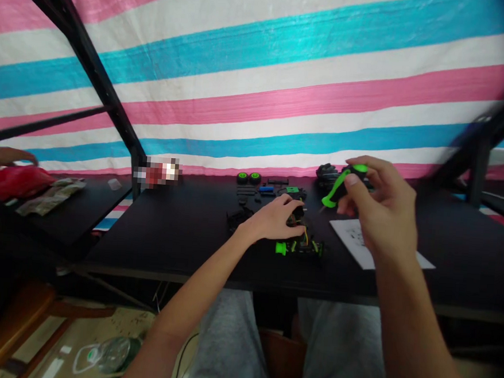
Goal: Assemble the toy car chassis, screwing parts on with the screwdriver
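My left hand (276, 218) reaches over a partly assembled toy car chassis (303, 248), its thumb and fingers curved around the middle of it. Black frame parts, a bright green wheel hub and thin coloured wires show on the chassis; my fingers cover some of it. Raised above the table to the right, my right hand (386, 210) grips a green and black screwdriver (334, 192). The screwdriver's thin shaft points down and left toward the chassis, apart from it. Below that hand lies a white printed sheet (352, 242), partly hidden by the wrist.
Behind the chassis, two green-rimmed wheels (248, 178), a blue cylindrical part (266, 189) and several black pieces lie on the black table (166, 235). A dark bundle (328, 176) sits farther back. At left are metal frame bars (92, 68) and another person's hand (8, 157) by a red bag (19, 181).
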Demonstrator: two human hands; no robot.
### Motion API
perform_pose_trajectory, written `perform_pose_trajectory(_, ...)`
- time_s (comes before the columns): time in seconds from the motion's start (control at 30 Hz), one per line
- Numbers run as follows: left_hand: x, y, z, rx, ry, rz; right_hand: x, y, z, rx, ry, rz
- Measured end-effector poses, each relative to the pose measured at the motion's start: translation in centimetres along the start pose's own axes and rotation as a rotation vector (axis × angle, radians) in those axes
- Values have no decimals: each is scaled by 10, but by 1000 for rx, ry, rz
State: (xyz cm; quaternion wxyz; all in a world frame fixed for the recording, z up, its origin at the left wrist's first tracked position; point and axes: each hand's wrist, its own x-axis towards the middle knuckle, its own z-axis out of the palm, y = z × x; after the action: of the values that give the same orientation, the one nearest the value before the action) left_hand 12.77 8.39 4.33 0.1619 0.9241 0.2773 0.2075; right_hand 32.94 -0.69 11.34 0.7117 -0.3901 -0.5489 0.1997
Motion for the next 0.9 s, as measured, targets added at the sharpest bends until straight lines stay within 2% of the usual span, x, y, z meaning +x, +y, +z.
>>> perform_pose_trajectory(0.3, -7, 1, 3, -42, 84, 0, -6, 0, 1, -47, -32, -15)
perform_pose_trajectory(0.5, -8, 5, 3, -24, 75, 18, -7, -2, 3, -77, -103, -42)
perform_pose_trajectory(0.9, -6, 8, 4, 106, 33, 11, -7, 2, -3, -140, -108, -83)
